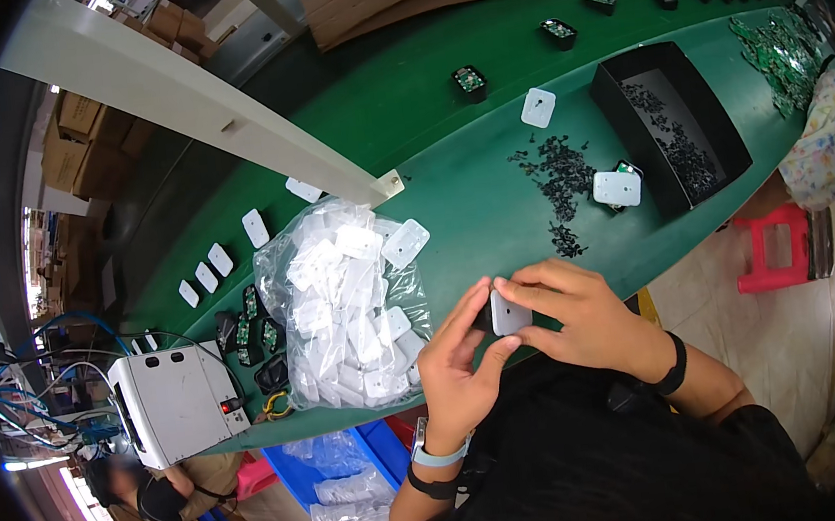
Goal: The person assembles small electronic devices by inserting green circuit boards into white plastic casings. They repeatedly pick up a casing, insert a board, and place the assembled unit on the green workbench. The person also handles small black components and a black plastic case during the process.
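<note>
Your left hand (457, 357) and right hand (573, 311) pinch a small white plastic cover (509, 314) between closed fingers, above the green worktop's (447, 147) near edge, right of the bag of covers (346, 302).

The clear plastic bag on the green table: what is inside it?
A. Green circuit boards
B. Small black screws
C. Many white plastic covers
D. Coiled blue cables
C: the clear plastic bag is filled with many white plastic covers, the same kind as the white cover that both hands, the left hand and the right hand, hold beside it.
</note>
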{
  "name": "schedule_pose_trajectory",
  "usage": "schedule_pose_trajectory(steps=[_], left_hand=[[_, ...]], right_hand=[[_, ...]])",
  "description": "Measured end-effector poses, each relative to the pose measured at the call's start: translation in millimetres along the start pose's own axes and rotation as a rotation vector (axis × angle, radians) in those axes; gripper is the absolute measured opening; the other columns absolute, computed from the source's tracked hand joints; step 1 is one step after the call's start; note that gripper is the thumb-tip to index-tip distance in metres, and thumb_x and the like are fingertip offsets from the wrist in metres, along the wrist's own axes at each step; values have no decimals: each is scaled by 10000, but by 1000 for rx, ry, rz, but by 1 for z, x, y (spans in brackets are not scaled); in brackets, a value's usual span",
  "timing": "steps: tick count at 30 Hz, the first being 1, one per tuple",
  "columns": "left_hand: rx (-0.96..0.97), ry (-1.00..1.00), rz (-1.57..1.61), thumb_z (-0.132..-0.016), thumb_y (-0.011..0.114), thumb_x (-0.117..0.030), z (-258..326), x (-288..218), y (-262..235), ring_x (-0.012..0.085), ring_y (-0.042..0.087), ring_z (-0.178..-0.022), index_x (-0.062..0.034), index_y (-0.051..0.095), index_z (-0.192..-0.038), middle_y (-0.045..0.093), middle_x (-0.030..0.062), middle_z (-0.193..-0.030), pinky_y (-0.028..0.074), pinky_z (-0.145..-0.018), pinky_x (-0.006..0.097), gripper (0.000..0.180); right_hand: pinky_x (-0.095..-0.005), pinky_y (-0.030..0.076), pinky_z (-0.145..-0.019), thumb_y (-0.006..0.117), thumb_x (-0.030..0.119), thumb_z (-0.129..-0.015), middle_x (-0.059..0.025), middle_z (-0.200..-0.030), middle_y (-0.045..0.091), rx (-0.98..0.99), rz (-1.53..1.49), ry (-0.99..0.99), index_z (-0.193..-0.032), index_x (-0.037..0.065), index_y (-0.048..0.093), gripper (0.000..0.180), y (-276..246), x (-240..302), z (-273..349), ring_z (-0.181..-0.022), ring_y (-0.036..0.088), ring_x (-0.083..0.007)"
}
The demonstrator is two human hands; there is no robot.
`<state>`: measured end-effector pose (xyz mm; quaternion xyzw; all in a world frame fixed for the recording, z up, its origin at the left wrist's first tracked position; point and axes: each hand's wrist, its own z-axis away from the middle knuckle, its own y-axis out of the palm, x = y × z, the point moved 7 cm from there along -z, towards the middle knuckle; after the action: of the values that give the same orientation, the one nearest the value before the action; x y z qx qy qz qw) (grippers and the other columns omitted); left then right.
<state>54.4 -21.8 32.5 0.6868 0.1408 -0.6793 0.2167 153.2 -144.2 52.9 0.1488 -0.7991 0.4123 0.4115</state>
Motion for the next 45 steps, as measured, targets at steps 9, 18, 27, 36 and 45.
schedule_pose_trajectory(steps=[9, 18, 27, 36, 45], left_hand=[[219, -106, 155, -911, 605, 154, -20, 28, -8, 237, 519, -1382, 19, 495, -1419, 447, 204, -1567, 461, -1115, 364, 537], [214, -106, 30, -927, 646, 63, -30, 35, -23, 282, 559, -1353, -20, 447, -1329, 394, 228, -1592, 492, -1077, 372, 456], [-175, 24, -725, -893, 730, -94, -21, 21, -91, 309, 663, -998, 9, 646, -1054, 687, 191, -1045, 526, -829, 390, 209], [-186, 226, -964, -852, 685, -19, -7, 16, -99, 402, 582, -994, 13, 623, -1061, 634, 195, -1057, 477, -882, 476, 221], [-121, 363, -1300, -799, 701, -1, -84, 26, -74, 405, 555, -1058, 34, 601, -1070, 603, 208, -1089, 461, -934, 477, 290]], right_hand=[[-353, 563, -740, 821, 100, -819, -137, -1005, 711, 80, -291, 184, -1270, 34, 669, 481, 11, -26, -9, -809, 684, -275], [-328, 560, -810, 755, 20, -866, -108, -1063, 717, 292, -406, 223, -1277, 66, 658, 425, 37, -28, -33, -927, 701, -208], [-378, 572, -781, 781, 146, -859, -177, -943, 739, 87, 8, 393, -1199, 33, 673, 374, 52, -156, -216, -872, 738, -281], [-453, 560, -898, 805, 244, -837, -167, -1088, 747, 88, 479, 392, -1170, 91, 712, 379, 89, -164, -267, -1020, 713, -378], [-463, 537, -851, 744, 288, -914, -183, -1054, 708, -62, 434, 303, -1228, 34, 626, 421, 0, -115, -215, -981, 687, -377]])
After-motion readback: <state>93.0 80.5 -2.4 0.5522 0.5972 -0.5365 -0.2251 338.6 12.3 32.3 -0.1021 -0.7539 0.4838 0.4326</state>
